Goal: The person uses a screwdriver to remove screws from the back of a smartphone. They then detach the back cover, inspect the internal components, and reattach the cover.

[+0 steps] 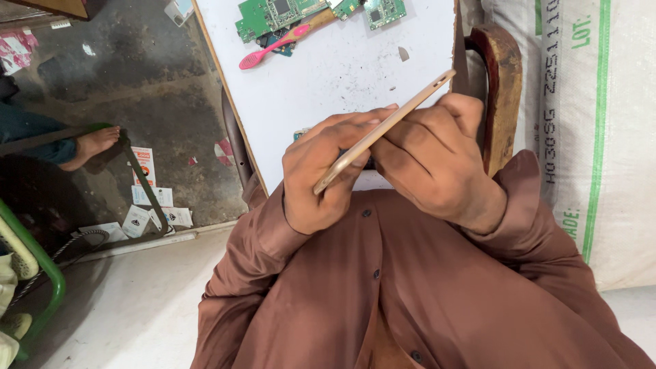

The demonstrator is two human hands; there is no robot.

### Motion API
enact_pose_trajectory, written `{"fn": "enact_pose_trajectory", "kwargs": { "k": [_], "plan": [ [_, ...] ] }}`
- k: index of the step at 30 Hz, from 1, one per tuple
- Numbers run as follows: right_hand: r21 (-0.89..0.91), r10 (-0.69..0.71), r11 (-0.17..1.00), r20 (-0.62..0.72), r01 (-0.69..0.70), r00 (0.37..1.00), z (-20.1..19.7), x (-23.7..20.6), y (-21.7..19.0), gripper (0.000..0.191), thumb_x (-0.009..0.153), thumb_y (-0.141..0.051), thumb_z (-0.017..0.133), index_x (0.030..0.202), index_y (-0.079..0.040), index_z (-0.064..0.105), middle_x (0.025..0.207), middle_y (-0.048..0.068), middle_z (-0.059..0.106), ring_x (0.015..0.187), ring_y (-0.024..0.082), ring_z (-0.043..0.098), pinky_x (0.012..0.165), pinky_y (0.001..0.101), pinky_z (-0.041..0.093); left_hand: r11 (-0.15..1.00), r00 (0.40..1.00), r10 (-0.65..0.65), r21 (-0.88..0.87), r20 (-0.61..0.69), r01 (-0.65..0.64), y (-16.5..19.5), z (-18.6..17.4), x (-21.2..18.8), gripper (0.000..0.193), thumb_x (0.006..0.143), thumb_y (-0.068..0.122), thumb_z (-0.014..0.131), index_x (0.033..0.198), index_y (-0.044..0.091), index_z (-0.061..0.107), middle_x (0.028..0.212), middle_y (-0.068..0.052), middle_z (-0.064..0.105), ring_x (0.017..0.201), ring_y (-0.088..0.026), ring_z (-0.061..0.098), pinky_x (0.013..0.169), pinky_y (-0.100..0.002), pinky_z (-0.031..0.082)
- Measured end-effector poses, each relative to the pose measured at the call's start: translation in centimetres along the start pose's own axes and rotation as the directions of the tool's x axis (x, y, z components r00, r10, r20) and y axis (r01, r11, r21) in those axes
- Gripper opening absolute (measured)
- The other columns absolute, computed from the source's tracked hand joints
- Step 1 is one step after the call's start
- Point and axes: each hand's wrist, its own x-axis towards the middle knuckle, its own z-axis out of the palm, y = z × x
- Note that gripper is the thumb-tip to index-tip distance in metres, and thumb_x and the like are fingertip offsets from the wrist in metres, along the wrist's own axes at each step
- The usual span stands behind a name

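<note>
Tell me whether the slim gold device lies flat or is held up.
Held up, edge-on: the gold device slants between left hand and right hand.

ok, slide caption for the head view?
Left hand and right hand grip a thin gold device edge-on.

1. Green circuit boards (pixel 273 15) at far edge of white tabletop (pixel 342 75).
2. Pink toothbrush (pixel 273 46) lying across them, head twd table's left edge.
3. Wooden chair back (pixel 502 89) just right of table.
4. White woven sack (pixel 601 137) w/ green stripes, far right.
5. Paper scraps (pixel 147 205) on dark floor, left.
6. Another person's bare foot (pixel 96 143) nearby.
</note>
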Motion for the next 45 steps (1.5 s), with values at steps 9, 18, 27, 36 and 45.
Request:
{"fn": "enact_pose_trajectory", "kwargs": {
  "k": [9, 18, 27, 36, 45],
  "plan": [
    [0.264, 0.157, 0.95, 0.055, -0.166, 0.986, 1.2, -2.4, 1.5, 0.028, 0.087, -0.01, 0.091, 0.106, -0.005, 0.071, 0.101, 0.004, 0.065, 0.093, 0.024, 0.059, 0.091, 0.0415, 0.037, 0.864, 0.858, -0.49, -0.211, -0.151, 0.456, -1.8, 0.1, -1.3, 0.03, 0.113, 0.026, 0.057, 0.111, -0.002, 0.066, 0.093, -0.001, 0.062, 0.086, -0.007, 0.052, 0.076, -0.025, 0.047],
    [0.21, 0.22, 0.957, -0.081, -0.2, 0.972, 0.2, -2.4, 1.5, 0.029, 0.083, -0.011, 0.092, 0.104, -0.01, 0.071, 0.109, 0.009, 0.062, 0.097, 0.03, 0.055, 0.085, 0.0458, 0.044, 0.689, 0.802, -0.582, -0.606, -0.136, 0.398, -2.4, -0.4, -1.2, 0.027, 0.11, 0.021, 0.055, 0.119, -0.003, 0.064, 0.104, -0.001, 0.064, 0.093, -0.009, 0.054, 0.084, -0.025, 0.045],
    [0.143, 0.13, 0.983, -0.098, -0.116, 0.987, 0.9, -1.4, 1.0, 0.033, 0.09, -0.027, 0.092, 0.118, -0.017, 0.077, 0.134, 0.007, 0.058, 0.115, 0.029, 0.048, 0.098, 0.0469, 0.037, 0.696, 0.826, -0.549, -0.618, -0.128, 0.366, -1.5, -0.3, -0.5, 0.028, 0.111, 0.021, 0.057, 0.121, -0.004, 0.064, 0.107, -0.002, 0.063, 0.096, -0.009, 0.054, 0.086, -0.026, 0.045],
    [0.213, 0.172, 0.964, -0.049, -0.158, 0.984, 0.9, -1.0, 0.5, 0.024, 0.088, -0.013, 0.094, 0.106, -0.015, 0.078, 0.132, 0.003, 0.065, 0.113, 0.024, 0.054, 0.1, 0.0437, 0.034, 0.694, 0.833, -0.546, -0.605, -0.091, 0.389, -1.8, -0.1, -0.6, 0.03, 0.116, 0.02, 0.058, 0.122, -0.009, 0.065, 0.107, -0.005, 0.066, 0.097, -0.009, 0.056, 0.088, -0.025, 0.047],
    [0.29, 0.248, 0.929, -0.021, -0.232, 0.968, 1.5, -1.5, 0.1, 0.019, 0.087, -0.008, 0.089, 0.101, -0.011, 0.077, 0.125, 0.002, 0.068, 0.112, 0.023, 0.055, 0.103, 0.042, 0.031, 0.769, 0.827, -0.548, -0.466, -0.127, 0.438, -2.4, 0.0, -0.8, 0.032, 0.113, 0.022, 0.057, 0.125, -0.006, 0.067, 0.111, -0.005, 0.069, 0.101, -0.01, 0.06, 0.092, -0.027, 0.051]
  ]
}}
